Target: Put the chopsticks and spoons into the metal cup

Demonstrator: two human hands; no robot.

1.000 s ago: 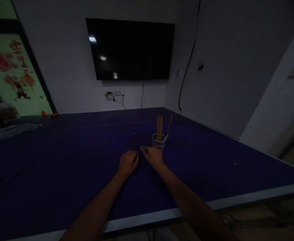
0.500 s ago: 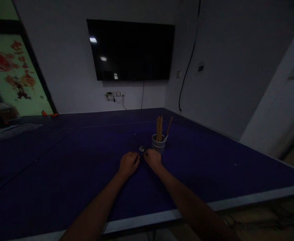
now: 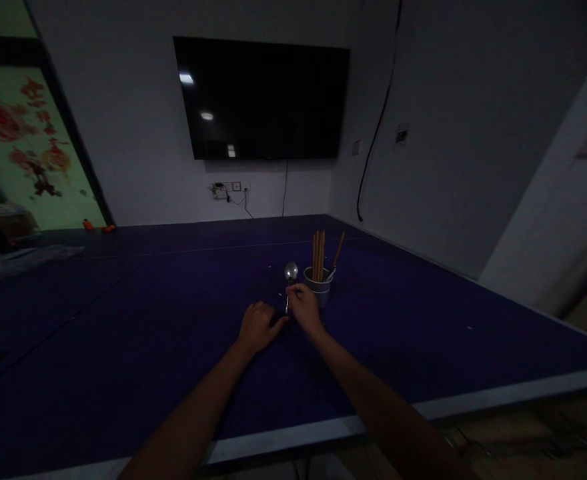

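A metal spoon [image 3: 291, 271] stands with its bowl up, and my right hand [image 3: 304, 308] pinches its handle between thumb and fingers. The handle's lower end comes down close to the thumb of my left hand [image 3: 257, 327]. That hand rests on the dark blue table [image 3: 183, 360], thumb stretched out to the right and apart from the fingers, which curve down partly out of sight. Whether the thumb touches the spoon I cannot tell. Just behind my right hand stands a grey cup [image 3: 317, 288] holding several wooden chopsticks [image 3: 318, 257] and another light-coloured utensil.
The table's pale front edge [image 3: 283, 437] runs before me. A wall-mounted television [image 3: 268, 100] hangs beyond the table. Clear plastic wrap [image 3: 28, 260] and small orange things [image 3: 89, 225] lie at the far left. A black cable [image 3: 373, 147] hangs on the right wall.
The spoon has been raised and tipped up so its bowl now shows above my right hand. My right hand has lifted slightly, and my left thumb has stretched out to the right.
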